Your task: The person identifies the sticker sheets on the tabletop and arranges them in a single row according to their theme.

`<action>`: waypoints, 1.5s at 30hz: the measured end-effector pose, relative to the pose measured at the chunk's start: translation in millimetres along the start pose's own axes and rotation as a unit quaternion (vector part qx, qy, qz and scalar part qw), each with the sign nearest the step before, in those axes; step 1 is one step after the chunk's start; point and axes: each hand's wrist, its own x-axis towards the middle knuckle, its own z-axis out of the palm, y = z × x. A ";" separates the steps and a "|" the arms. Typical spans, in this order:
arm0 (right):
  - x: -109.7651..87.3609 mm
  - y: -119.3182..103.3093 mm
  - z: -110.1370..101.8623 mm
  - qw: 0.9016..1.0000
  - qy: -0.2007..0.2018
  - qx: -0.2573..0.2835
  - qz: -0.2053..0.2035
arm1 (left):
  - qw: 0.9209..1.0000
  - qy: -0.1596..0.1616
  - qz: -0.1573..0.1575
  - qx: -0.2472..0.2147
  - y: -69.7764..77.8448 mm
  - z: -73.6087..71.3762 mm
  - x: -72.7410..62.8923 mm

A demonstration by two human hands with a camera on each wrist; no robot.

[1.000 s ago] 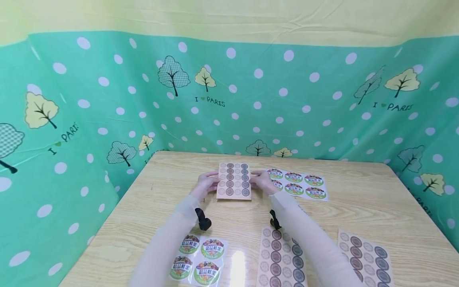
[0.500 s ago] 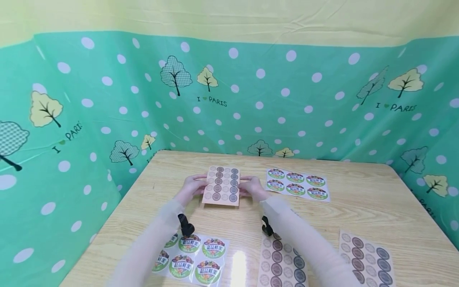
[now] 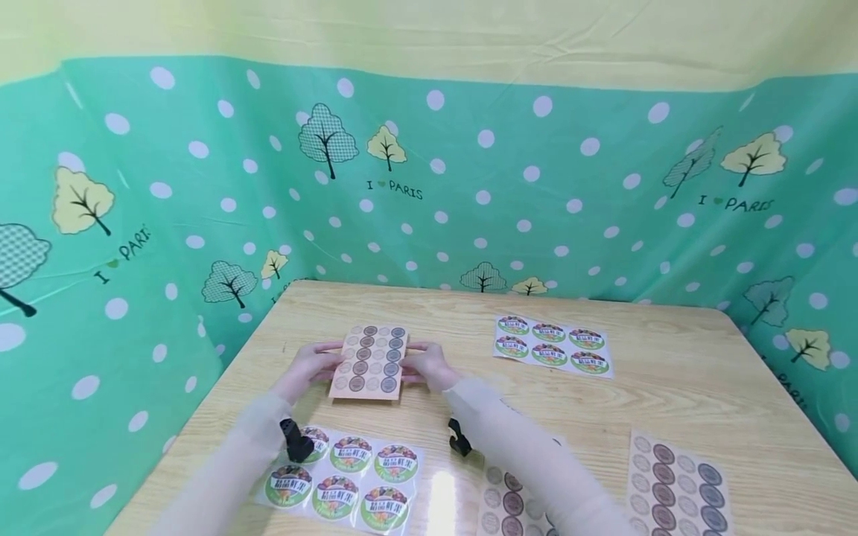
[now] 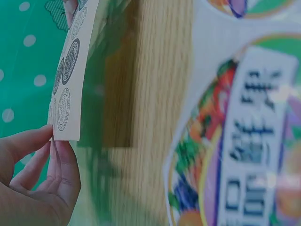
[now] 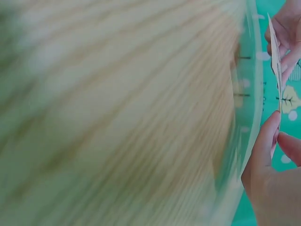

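A tan sticker sheet (image 3: 371, 362) with columns of round stamp-like stickers is held above the table between both hands. My left hand (image 3: 311, 368) pinches its left edge; the left wrist view shows the thumb on the printed face and the fingers behind the sheet (image 4: 70, 80). On the opposite edge my right hand (image 3: 427, 364) pinches the sheet between thumb and fingers. Seen almost edge-on in the right wrist view, the sheet (image 5: 275, 59) stretches between the right hand (image 5: 273, 165) and the left hand (image 5: 288, 30).
On the wooden table (image 3: 677, 372) lie a fruit-label sticker sheet (image 3: 553, 345) at the back, another fruit-label sheet (image 3: 338, 480) under the left forearm, a tan sheet (image 3: 501, 502) partly hidden by the right forearm, and another tan sheet (image 3: 678, 484) at right. A green curtain (image 3: 456, 186) hangs behind.
Both hands have carried the tan sticker sheet to the left and nearer the person. The fruit-label sheet under the left arm is now more exposed. The sheets on the table have stayed in place.
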 end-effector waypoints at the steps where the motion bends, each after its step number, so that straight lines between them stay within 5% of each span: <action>1: 1.1 2.0 5.2 1.000 -0.004 -0.001 -0.004 | 1.000 0.003 0.000 0.007 -2.0 -5.0 -1.7; 7: 5.6 12.1 29.3 1.000 -0.014 0.010 -0.012 | 1.000 -0.010 0.015 0.016 -12.2 -26.9 -10.8; 19: -0.5 17.2 66.9 1.000 -0.018 0.024 0.008 | 0.999 0.021 -0.019 0.029 -22.8 -54.1 -17.4; 35: -1.9 25.0 93.7 0.998 -0.047 0.032 0.010 | 0.999 -0.029 -0.012 0.012 -37.9 -82.2 -22.9; 45: -1.3 28.4 109.5 1.000 -0.021 0.021 0.008 | 0.996 0.034 -0.001 0.082 -39.5 -83.4 -26.0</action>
